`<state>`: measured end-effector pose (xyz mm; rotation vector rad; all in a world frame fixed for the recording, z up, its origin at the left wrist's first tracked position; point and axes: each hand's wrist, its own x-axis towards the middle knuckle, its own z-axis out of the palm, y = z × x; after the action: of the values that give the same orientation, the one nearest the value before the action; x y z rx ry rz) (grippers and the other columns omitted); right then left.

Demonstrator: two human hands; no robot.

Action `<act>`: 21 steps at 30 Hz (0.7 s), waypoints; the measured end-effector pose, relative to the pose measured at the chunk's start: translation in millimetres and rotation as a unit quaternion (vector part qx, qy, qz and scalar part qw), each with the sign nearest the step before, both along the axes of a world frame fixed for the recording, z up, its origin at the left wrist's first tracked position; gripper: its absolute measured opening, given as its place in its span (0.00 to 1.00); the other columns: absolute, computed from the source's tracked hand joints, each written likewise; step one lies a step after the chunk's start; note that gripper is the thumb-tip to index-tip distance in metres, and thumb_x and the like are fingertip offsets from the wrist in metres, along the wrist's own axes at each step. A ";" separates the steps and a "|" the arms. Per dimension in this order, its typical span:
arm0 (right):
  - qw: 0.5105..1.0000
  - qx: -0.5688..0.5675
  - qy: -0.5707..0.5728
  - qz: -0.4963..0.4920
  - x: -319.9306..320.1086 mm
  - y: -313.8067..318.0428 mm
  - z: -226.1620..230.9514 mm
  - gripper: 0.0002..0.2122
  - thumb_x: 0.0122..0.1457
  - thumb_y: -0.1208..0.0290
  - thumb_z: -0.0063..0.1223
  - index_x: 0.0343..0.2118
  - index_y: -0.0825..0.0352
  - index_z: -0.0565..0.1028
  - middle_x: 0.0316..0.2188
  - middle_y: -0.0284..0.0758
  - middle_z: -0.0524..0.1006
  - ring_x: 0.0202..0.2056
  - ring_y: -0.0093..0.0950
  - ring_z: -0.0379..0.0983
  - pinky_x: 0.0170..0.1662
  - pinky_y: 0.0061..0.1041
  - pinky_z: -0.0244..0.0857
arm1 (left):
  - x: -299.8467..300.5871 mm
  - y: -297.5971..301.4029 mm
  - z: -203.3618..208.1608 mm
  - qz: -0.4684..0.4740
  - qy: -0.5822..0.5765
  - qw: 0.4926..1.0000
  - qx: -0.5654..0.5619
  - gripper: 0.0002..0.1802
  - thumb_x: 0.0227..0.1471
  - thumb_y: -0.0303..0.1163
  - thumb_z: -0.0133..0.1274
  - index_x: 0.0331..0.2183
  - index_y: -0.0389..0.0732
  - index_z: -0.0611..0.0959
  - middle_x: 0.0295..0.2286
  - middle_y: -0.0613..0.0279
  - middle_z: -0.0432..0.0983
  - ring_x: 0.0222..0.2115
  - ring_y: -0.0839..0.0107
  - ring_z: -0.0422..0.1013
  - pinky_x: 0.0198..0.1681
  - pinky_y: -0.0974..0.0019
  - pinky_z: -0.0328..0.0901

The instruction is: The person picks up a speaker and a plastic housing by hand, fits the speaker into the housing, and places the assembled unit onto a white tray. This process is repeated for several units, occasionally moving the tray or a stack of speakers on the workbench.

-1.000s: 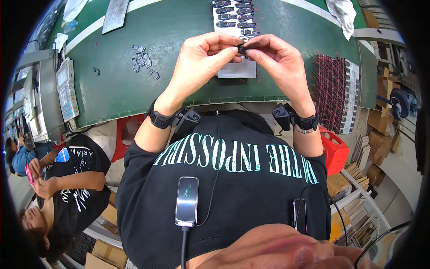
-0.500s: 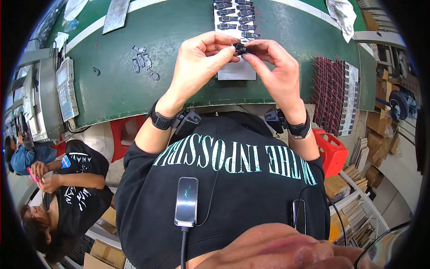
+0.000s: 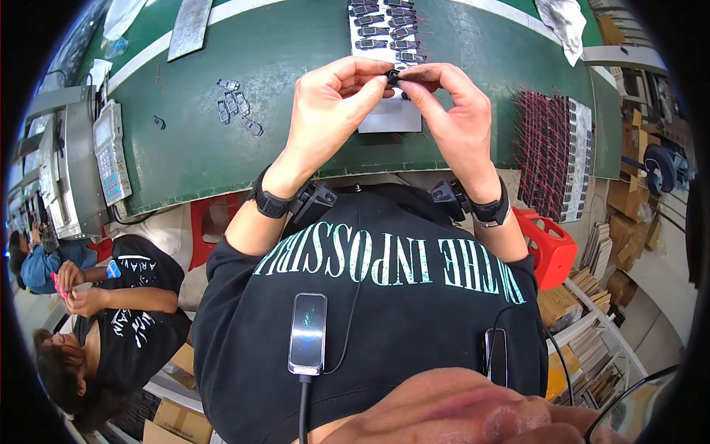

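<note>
A small black plastic part is pinched between the fingertips of my left hand and my right hand. Both hands are raised over the near end of a white board. Further up that board sit two rows of small black units with thin red wires. Fingers cover much of the held part, so its exact kind is hard to make out. Left of my hands, several loose black-and-grey housings lie on the green table.
At the right lies another board beside dense rows of red-wired units. A machine with a keypad stands at the left edge. A metal plate lies far left. A red stool is near my right elbow; a seated co-worker is at left.
The held part has turned slightly and more of it is hidden by my fingertips. Both hands stay close together over the board, with small finger movements.
</note>
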<state>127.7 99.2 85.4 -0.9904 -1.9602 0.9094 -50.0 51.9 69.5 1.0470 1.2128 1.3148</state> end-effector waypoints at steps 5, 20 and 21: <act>0.997 -0.067 0.024 -0.006 1.9 2.3 -2.9 0.07 0.57 0.79 0.61 0.39 0.70 0.81 0.35 0.30 0.81 0.37 0.18 0.75 0.44 0.19 0.68 | 2.9 0.2 -3.0 0.010 -0.012 1.000 0.003 0.12 0.57 0.22 0.55 0.44 0.30 0.83 0.35 0.58 0.83 0.37 0.74 0.80 0.41 0.74 0.73; 0.938 -0.285 0.154 0.119 14.4 23.6 -12.6 0.08 0.61 0.79 0.58 0.42 0.71 0.76 0.38 0.31 0.79 0.41 0.18 0.75 0.47 0.18 0.70 | 4.2 -0.1 -3.0 -0.001 0.003 1.000 0.012 0.12 0.58 0.21 0.54 0.44 0.31 0.83 0.35 0.58 0.83 0.36 0.75 0.80 0.40 0.74 0.73; 0.938 -0.286 0.154 0.120 14.3 23.8 -12.2 0.08 0.61 0.79 0.58 0.42 0.71 0.76 0.38 0.31 0.79 0.41 0.18 0.75 0.47 0.18 0.70 | 3.8 -0.1 -3.2 0.000 0.003 1.000 0.011 0.12 0.58 0.21 0.54 0.44 0.31 0.83 0.35 0.58 0.83 0.36 0.75 0.80 0.40 0.74 0.73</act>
<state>141.9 122.9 73.1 -0.8506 -1.5952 1.7297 -46.1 51.8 66.3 1.0676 1.2058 1.3291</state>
